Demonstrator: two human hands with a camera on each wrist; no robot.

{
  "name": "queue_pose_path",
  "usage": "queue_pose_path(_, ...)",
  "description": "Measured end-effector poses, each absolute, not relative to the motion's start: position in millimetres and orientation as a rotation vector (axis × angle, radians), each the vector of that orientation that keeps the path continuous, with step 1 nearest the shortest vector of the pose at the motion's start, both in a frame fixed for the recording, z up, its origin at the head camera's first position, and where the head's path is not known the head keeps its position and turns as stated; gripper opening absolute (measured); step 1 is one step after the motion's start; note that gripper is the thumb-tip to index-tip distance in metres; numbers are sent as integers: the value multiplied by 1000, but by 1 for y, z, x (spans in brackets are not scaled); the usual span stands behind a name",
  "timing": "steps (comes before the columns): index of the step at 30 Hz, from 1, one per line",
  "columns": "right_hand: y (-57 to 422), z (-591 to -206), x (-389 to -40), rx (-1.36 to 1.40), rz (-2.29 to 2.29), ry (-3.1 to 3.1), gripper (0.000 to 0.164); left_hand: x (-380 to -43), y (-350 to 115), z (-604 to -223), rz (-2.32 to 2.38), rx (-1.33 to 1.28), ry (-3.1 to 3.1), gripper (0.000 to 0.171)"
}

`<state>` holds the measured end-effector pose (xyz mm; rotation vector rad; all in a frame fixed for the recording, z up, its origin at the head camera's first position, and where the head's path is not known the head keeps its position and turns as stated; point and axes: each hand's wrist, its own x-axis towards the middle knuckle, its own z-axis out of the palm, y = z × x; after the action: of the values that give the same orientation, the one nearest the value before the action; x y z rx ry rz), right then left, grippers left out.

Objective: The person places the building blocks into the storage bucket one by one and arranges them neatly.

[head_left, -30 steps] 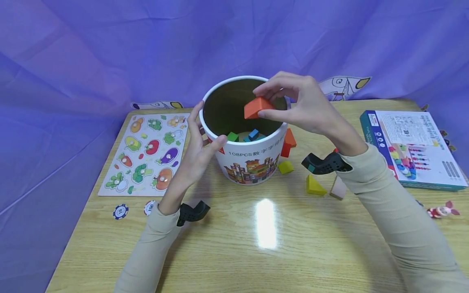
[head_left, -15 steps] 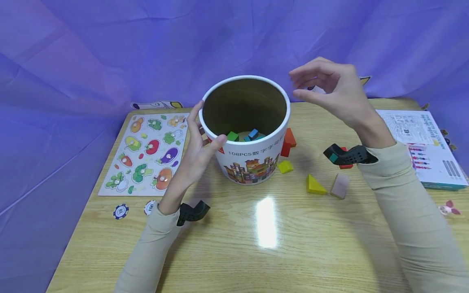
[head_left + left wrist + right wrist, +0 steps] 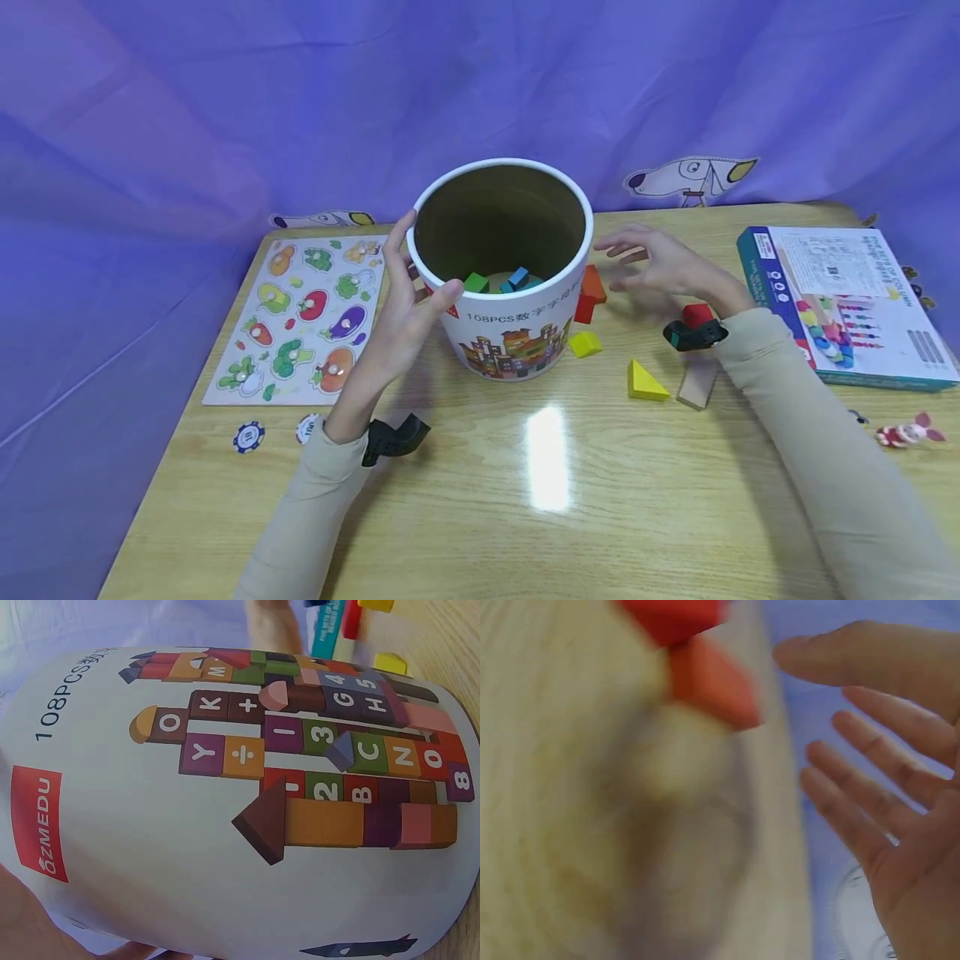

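On the counter (image 3: 465, 508), a bucket (image 3: 517, 337) is steadied by the left hand (image 3: 399, 329), spread wide against it. The right hand (image 3: 666, 265) is held empty, loosely parted, near red blocks (image 3: 585, 308), which could be scattered by a careless swipe.

The table (image 3: 630, 517) is brightly lit and marked by glare; the bucket (image 3: 517, 329) is shaded inside; the right-wrist view is partly blurred.
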<state>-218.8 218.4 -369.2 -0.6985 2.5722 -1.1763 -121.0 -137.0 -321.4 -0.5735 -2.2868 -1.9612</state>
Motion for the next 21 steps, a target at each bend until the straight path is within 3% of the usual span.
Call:
queue_pose_path(6,207,-391,-218,-684,-1091,2508,69,-120,-137,-322,-1965,-578,-2288,101)
queue_pose_path(14,203,-400,-214,-695,-1110,2516,60,-119,-138,-323,-1950,-563,-2302,102)
queue_pose_path(21,212,-400,-205,-637,-1029,2603,64,-121,-139,-321,-1952,-580,-2295,100)
